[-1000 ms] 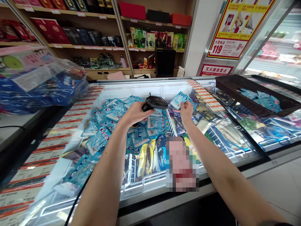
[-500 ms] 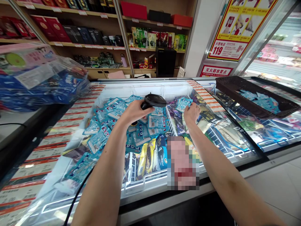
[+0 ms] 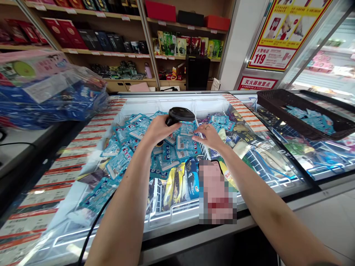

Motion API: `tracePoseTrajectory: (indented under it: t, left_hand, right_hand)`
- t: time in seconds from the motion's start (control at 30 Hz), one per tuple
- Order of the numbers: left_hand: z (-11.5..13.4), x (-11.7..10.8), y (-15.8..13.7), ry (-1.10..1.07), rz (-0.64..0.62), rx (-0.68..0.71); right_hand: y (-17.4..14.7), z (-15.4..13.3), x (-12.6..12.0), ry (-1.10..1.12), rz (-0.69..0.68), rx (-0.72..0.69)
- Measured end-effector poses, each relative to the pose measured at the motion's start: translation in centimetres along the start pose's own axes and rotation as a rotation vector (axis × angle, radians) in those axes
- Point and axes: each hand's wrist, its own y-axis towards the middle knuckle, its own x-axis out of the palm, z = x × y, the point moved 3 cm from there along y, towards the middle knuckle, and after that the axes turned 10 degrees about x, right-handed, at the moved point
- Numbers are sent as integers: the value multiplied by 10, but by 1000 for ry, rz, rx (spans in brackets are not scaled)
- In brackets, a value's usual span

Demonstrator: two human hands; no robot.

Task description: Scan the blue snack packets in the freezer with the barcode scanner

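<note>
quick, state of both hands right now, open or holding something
Left hand: closed around the black scanner.
Right hand: open, nothing visibly held, by the blue packets; contact cannot be told.

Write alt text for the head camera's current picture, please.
A person's left hand grips a black scanner above blue packets in a freezer; the right hand, fingers spread, is close to the packets. A brown basket at right holds more.

Over past the back edge of the freezer (image 3: 177,244), wooden shelves (image 3: 113,16) stand stocked; white wall (image 3: 239,44) beside them, red-and-yellow poster (image 3: 267,55) to its right, pale floor (image 3: 318,218) off the front edge!
</note>
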Motion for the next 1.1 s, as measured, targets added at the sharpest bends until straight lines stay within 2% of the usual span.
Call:
tracePoseTrajectory:
  t: [0.17, 0.23, 0.3, 0.4, 0.5, 0.57, 0.7, 0.87, 1.0, 1.1]
  left_hand:
    - [-2, -1, 0, 6, 8, -9]
    - [-2, -2, -1, 2, -4, -6]
    - [-1, -2, -1, -8, -14, -7]
    - [1, -3, -2, -14, -17, -10]
    - [2, -3, -3, -31, -30, -6]
    - [3, -3, -3, -58, -56, -16]
    - [5, -2, -3, -95, -119, -38]
    - [9, 3, -5, -137, -216, -9]
    - [10, 8, -5, -132, -300, 40]
    - [7, 9, -4, -103, -315, 54]
  right_hand:
    - [-1, -1, 1, 31, -78, 10]
    - [-1, 3, 0, 120, -70, 74]
    - [0, 10, -1, 266, -46, 195]
    - [1, 23, -2, 544, 35, 366]
    - [3, 35, -2, 782, 191, 433]
    - [4, 44, -2, 853, 275, 475]
    - [7, 58, 2, 922, 327, 566]
    - [7, 65, 4, 962, 409, 568]
    - [7, 64, 3, 864, 424, 570]
    - [6, 64, -1, 711, 469, 564]
